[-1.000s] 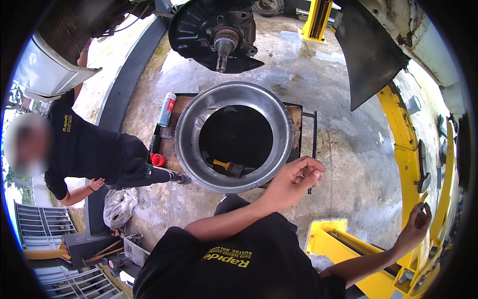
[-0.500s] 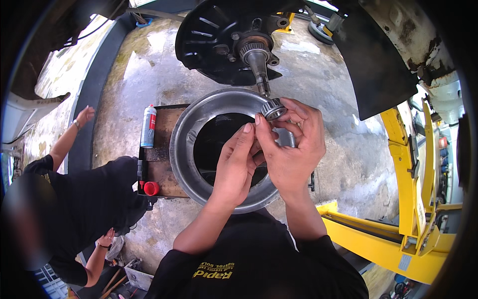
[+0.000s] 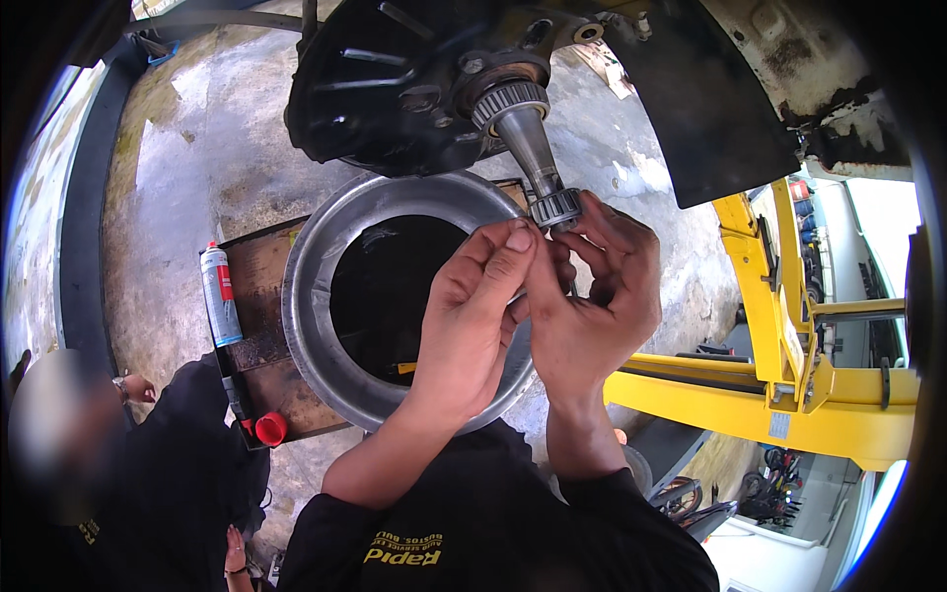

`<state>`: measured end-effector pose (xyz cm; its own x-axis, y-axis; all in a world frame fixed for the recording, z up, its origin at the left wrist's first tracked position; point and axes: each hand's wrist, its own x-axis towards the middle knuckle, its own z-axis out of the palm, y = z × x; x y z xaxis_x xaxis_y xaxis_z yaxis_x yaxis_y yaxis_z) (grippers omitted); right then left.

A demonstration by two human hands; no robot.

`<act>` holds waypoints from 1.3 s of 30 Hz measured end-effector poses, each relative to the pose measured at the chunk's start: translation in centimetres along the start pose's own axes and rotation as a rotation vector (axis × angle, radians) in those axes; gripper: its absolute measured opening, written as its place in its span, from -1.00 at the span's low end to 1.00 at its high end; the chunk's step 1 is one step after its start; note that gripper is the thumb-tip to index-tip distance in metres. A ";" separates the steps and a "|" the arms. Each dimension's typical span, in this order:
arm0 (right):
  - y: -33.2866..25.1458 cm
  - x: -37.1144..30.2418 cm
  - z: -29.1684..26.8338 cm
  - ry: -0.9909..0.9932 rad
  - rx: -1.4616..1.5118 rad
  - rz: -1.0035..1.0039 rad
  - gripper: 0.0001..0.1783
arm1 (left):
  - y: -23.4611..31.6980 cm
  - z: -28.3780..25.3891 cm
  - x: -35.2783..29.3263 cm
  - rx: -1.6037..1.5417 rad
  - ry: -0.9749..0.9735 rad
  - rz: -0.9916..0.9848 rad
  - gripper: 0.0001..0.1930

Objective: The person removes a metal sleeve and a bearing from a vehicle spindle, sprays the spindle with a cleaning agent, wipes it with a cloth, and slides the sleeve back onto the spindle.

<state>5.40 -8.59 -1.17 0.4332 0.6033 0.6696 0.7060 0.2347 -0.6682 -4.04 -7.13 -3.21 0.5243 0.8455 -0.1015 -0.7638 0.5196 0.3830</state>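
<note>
A small tapered roller bearing [image 3: 555, 208] is at the tip of the steel spindle [image 3: 528, 143], held in the fingers of my right hand [image 3: 597, 316]. Whether the bearing is seated around the tip or just against it, I cannot tell. Farther up the spindle sits a larger roller bearing [image 3: 511, 107], in front of the black dust shield [image 3: 365, 99]. My left hand [image 3: 469, 326] is closed in a pinch against my right thumb and fingers. What it grips, if anything, is hidden.
Below my hands a round metal basin [image 3: 321, 335] with dark liquid rests on a brown board [image 3: 271, 286]. A spray can [image 3: 220, 296] and a red cap [image 3: 270, 428] are at its left. A co-worker [image 3: 187, 444] is at lower left; a yellow lift [image 3: 750, 395] stands right.
The bearing in my right hand has come up to the spindle's tip, from slightly below it. The view has shifted closer to the spindle. The co-worker's hand has moved lower.
</note>
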 end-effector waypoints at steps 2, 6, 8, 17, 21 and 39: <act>0.1 -0.1 0.5 0.042 0.041 -0.001 -0.53 | 0.4 0.0 0.2 -0.030 -0.008 -0.020 -0.75; 0.8 -0.3 0.8 0.073 -0.029 -0.099 -0.51 | 0.6 -0.3 0.6 -0.070 -0.032 -0.017 -0.75; 0.9 -0.5 1.2 0.122 0.039 -0.075 -0.51 | 0.7 -0.4 0.8 -0.075 -0.041 -0.035 -0.75; 0.2 -0.3 0.8 0.112 0.166 0.102 -0.48 | 0.4 -0.9 1.0 0.014 -0.030 -0.015 -0.72; 0.4 -0.1 0.2 0.005 -0.044 -0.077 -0.49 | 0.3 -0.8 1.0 -0.031 -0.006 -0.021 -0.70; 0.4 0.7 0.2 -0.021 -0.101 -0.083 -0.49 | -0.1 -0.6 0.6 0.110 0.000 0.165 -0.63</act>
<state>5.90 -7.89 -1.07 0.3600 0.6009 0.7136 0.7921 0.2072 -0.5741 -3.87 -6.62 -3.84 0.3953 0.9181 -0.0285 -0.7940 0.3571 0.4921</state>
